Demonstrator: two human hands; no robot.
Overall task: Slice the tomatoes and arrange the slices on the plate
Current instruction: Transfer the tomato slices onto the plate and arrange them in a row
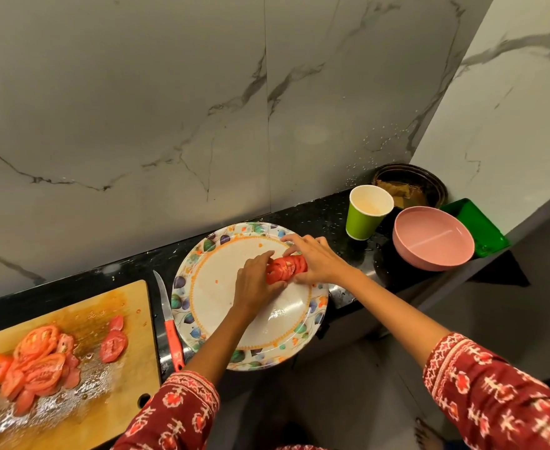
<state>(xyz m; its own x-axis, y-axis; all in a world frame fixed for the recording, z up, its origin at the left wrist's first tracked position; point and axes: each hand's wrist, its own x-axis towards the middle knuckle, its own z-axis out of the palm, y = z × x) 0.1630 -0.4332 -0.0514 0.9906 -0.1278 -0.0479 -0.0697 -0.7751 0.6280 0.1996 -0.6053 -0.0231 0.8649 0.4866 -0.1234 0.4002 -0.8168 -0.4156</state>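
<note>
Both hands grasp one row of slices (286, 267) over the plate (202, 287), left hand (256, 284) and right hand (316, 259) pressing from either end, likely to keep the slices together while setting them down. More slices (36, 362) wait on the board (131, 306) left of the plate, knife (169, 323) between

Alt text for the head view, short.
Both hands, left hand and right hand, hold a row of tomato slices on a floral plate. More slices lie on the cutting board at left, a knife between.
</note>
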